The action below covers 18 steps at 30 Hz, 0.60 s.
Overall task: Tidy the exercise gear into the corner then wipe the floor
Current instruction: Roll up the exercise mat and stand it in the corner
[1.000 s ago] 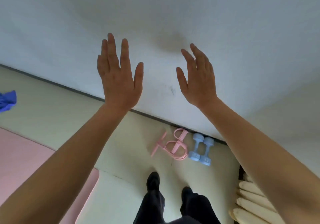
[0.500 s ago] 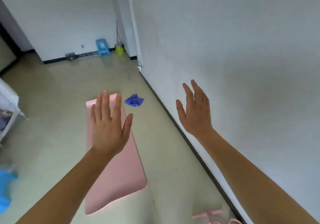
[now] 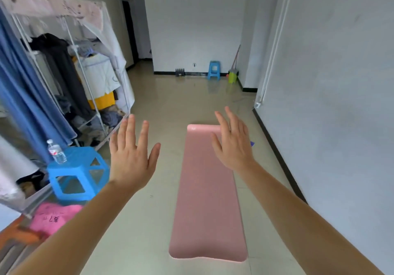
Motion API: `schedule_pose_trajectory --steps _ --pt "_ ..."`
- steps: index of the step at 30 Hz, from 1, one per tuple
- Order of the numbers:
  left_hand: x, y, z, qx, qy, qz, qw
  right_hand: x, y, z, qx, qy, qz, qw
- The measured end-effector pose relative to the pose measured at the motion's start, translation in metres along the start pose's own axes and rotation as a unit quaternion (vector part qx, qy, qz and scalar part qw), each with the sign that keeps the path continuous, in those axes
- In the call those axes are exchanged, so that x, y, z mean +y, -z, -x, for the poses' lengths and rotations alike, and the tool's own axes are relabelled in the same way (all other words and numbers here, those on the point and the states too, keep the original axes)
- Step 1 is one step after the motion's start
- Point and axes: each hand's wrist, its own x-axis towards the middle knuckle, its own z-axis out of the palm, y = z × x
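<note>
A pink exercise mat (image 3: 207,200) lies unrolled on the floor, running away from me down the middle of the room. My left hand (image 3: 132,157) is raised in front of me to the left of the mat, fingers straight and spread, holding nothing. My right hand (image 3: 233,144) is raised over the mat's far right part, also spread and empty. A sliver of the blue cloth (image 3: 252,143) shows on the floor just past my right hand, mostly hidden by it.
A blue plastic stool (image 3: 78,172) with a water bottle (image 3: 56,152) stands at left, beside a fabric wardrobe (image 3: 64,78) full of clothes. A pink cloth (image 3: 54,217) lies near it. The white wall (image 3: 330,104) runs along the right. A second blue stool (image 3: 213,70) and a green bucket (image 3: 232,76) stand far back.
The view has swung left from the wall and corner with the pink pull rope and blue dumbbells to the length of the room. Both hands stay raised, open and empty.
</note>
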Motion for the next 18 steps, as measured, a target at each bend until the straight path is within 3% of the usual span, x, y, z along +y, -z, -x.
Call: schedule_pose_trajectory --steps 7,18 --pt "-0.128 -0.047 -0.062 -0.028 0.035 0.001 0.999 -0.085 -0.107 -0.078 -0.040 -0.006 -0.025 0.999" --pt "-0.258 -0.221 -0.244 -0.067 0.019 -0.008 0.998 -0.085 -0.335 -0.247 -0.049 -0.043 -0.053 0.996"
